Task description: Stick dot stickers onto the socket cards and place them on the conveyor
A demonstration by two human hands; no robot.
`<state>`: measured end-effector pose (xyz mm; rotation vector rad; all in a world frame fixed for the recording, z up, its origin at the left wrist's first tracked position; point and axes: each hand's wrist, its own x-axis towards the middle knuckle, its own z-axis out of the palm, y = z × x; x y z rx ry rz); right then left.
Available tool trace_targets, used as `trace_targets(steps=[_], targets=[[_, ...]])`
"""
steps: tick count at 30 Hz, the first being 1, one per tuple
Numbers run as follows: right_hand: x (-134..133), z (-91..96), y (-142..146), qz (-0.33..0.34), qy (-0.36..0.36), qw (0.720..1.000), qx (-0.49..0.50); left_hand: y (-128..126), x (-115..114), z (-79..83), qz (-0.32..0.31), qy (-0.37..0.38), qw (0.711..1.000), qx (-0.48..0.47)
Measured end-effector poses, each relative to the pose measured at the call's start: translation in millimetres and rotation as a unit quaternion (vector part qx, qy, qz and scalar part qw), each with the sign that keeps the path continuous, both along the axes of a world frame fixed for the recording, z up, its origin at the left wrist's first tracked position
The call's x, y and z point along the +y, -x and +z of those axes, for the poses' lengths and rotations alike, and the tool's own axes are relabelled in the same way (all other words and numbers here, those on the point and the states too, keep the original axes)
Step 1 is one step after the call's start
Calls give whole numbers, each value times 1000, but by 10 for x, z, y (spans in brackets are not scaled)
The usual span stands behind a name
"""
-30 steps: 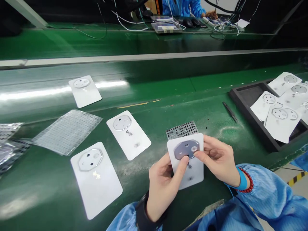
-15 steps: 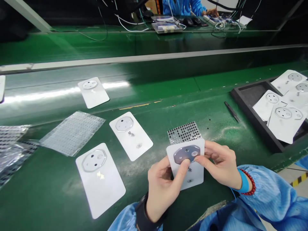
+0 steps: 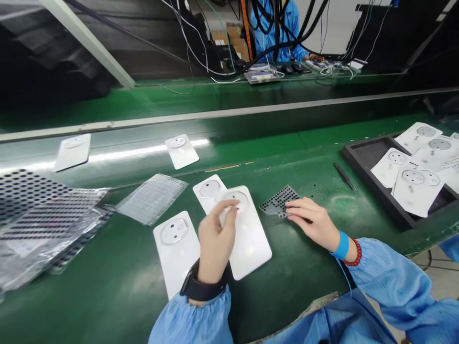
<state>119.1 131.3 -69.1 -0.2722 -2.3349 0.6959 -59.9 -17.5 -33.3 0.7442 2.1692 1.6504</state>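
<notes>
My left hand (image 3: 217,234) is over the upper part of a white rounded panel (image 3: 247,243), with thumb and index finger pinched close together; whether something small sits between them I cannot make out. The panel has an octagonal inset at its top and overlaps another white panel (image 3: 210,188) behind it. To the right, my right hand (image 3: 310,220) has its fingers and thumb closed at the edge of a clear sheet of small black dots (image 3: 281,199), which partly hides under the fingertips. One more white panel (image 3: 179,253) lies beside my left wrist.
Plastic-wrapped dotted sheets (image 3: 43,220) and a clear bubbled sheet (image 3: 152,198) lie left. Two panels, one of them a white panel (image 3: 181,152), rest farther back. Black tweezers (image 3: 344,176) lie near a black tray (image 3: 373,181) with several panels. A person (image 3: 276,28) works across the bench.
The panel has left my right hand and lies further left under my left hand. My right hand has moved down onto the dotted sheet. The view has shifted left and up.
</notes>
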Motion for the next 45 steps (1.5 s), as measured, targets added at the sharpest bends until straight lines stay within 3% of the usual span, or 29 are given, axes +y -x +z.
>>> trace_targets(steps=[3, 7, 11, 15, 18, 30, 35, 39, 42, 45], targets=[[-1, 167, -13, -30, 32, 996, 73, -142, 49, 1, -79, 47, 995, -45], [-43, 249, -30, 47, -21, 998, 35, -378, 98, 31, -194, 5, 970, -144], [-74, 241, -28, 74, -22, 997, -9, -506, 116, 17, -222, -8, 956, -192], [-114, 244, -2, 63, 13, 998, 28, -555, 130, -10, -230, -14, 954, -193], [-141, 239, 12, 62, 12, 997, 39, -583, 133, -19, -218, -7, 957, -192], [-219, 178, 48, 73, -166, 983, 18, -628, 164, -117, -181, 38, 969, -165], [-175, 57, 54, 82, -62, 994, -46, -450, 115, -117, -186, 67, 972, -125], [-111, -12, 49, 88, 38, 992, -83, -237, -18, 15, -52, 63, 997, -5], [-97, 73, 53, 85, 87, 992, -35, -217, -81, 111, 20, 13, 1000, 5], [-139, 288, 64, 29, 101, 993, 50, -349, -79, 129, -9, 6, 1000, -26]])
